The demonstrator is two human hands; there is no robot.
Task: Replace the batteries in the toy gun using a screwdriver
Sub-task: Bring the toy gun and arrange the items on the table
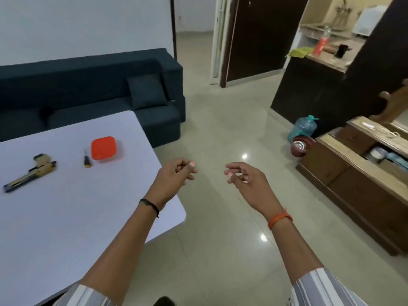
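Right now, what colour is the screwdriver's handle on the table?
Black with a yellow end; the screwdriver shows best in the head view, between the toy gun and the orange box.

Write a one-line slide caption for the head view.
Both hands, left and right, hover empty beyond the white table holding toy gun, screwdriver and orange box.

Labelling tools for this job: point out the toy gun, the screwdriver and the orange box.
toy gun (42, 167), head view, on its tan body.
screwdriver (86, 161), head view, on its handle.
orange box (103, 148), head view, middle of its lid.
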